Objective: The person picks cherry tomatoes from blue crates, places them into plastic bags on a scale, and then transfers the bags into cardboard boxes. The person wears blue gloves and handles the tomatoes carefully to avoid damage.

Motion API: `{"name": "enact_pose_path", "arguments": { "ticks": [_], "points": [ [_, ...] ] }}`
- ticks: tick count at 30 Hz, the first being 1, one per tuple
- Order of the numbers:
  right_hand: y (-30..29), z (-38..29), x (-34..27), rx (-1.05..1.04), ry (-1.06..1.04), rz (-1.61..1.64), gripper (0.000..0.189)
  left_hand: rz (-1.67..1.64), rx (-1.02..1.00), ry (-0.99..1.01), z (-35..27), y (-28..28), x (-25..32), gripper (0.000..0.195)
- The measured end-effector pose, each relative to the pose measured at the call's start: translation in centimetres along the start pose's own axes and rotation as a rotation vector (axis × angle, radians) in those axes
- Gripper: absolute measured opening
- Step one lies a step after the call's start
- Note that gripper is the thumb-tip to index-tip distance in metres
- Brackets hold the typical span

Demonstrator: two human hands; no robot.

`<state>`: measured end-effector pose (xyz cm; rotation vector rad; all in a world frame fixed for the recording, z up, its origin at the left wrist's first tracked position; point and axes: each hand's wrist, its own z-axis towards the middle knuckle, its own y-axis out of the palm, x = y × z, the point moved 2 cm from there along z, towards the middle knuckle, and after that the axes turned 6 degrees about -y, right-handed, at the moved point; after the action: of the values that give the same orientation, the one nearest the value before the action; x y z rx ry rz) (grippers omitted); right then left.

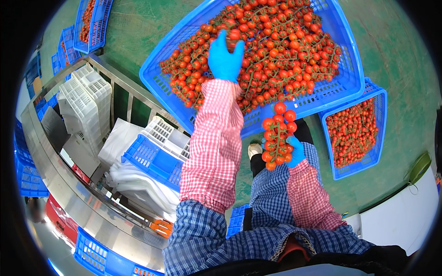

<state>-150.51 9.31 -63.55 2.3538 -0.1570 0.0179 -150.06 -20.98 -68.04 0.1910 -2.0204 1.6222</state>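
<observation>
A large blue plastic crate (348, 51) of red cherry tomatoes on the vine (276, 51) stands before me. My left hand (225, 60), in a blue glove, reaches over the tomatoes with thumb and forefinger apart. Blurred tomatoes (234, 34) show between its fingertips; whether it grips them is unclear. Below the crate's near edge, my right hand (296, 151), also gloved in blue, holds up a truss of cherry tomatoes (278, 136). Green stem runs down the middle of the truss, and its fruit hides part of the fingers.
A second blue crate of tomatoes (355, 131) sits at right on the green floor (397, 51). At left, a metal-framed table (129, 90) bounds white plastic crates (84, 103), a blue crate (152, 160) and white sheets (145, 186). Another tomato crate (98, 29) stands at upper left.
</observation>
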Motion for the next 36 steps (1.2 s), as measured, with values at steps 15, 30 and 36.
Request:
{"name": "enact_pose_path", "arguments": {
  "ticks": [15, 30, 36],
  "points": [
    [1.6, 0.8, -0.9, -0.107, 0.075, 0.147, 0.07, 0.547, -0.071, 0.024, 8.0, -1.4, -10.4, 0.057],
    [0.8, 1.4, 1.0, -0.037, 0.004, 0.023, 0.067, -1.642, -0.438, -0.818, -13.4, -6.8, -6.4, 0.049],
    [0.2, 1.2, 0.8, 0.046, -0.036, -0.075, 0.067, -2.074, -0.606, -1.094, -18.0, -8.3, -3.1, 0.06]
  ]
}}
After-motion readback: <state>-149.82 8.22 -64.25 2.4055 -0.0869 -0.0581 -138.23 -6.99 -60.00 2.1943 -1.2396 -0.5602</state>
